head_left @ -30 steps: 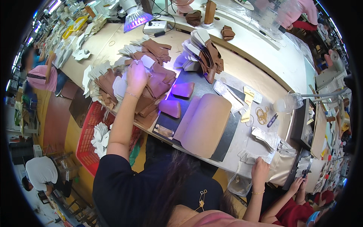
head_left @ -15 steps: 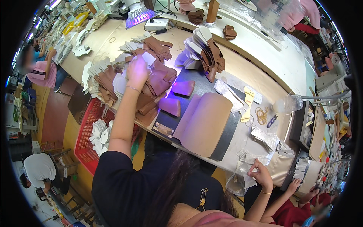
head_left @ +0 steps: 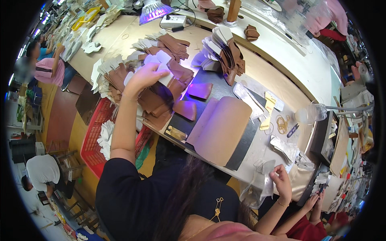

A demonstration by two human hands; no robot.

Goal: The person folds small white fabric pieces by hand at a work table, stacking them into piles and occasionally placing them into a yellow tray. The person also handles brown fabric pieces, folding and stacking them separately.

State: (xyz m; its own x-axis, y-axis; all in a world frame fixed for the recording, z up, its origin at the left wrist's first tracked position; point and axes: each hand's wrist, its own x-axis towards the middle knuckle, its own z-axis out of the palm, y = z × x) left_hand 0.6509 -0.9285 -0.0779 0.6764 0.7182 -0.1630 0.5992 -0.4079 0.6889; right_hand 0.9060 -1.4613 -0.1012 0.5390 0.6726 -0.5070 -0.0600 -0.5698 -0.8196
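My left hand (head_left: 144, 80) is over a heap of brown leather pieces (head_left: 155, 102) with white backings, left of centre. Its fingers are closed on a white leather backing piece (head_left: 165, 78), whose far end lies hidden under the hand. To the lower right, my right hand (head_left: 282, 185) is raised with its fingers curled in; whatever they hold, if anything, is hidden. A clear plastic bag (head_left: 259, 185) hangs at the table edge beside it. Two brown leather pieces (head_left: 200, 90) (head_left: 185, 109) lie apart on the black mat (head_left: 241, 154), left of a curled tan sheet (head_left: 225, 130).
A lit lamp (head_left: 155, 12) hangs above the heap. Another leather bundle (head_left: 223, 52) stands at the mat's far end. Rubber bands (head_left: 282, 124) and a small cutter (head_left: 293, 130) lie on the right. Below the left edge is a red basket (head_left: 90, 148). A co-worker's hands (head_left: 315, 201) work at the right.
My left hand has turned, its fingers now pointing right over the heap with the white backing piece under them. My right hand has risen slightly, fingers still curled. The whole view has shifted a little.
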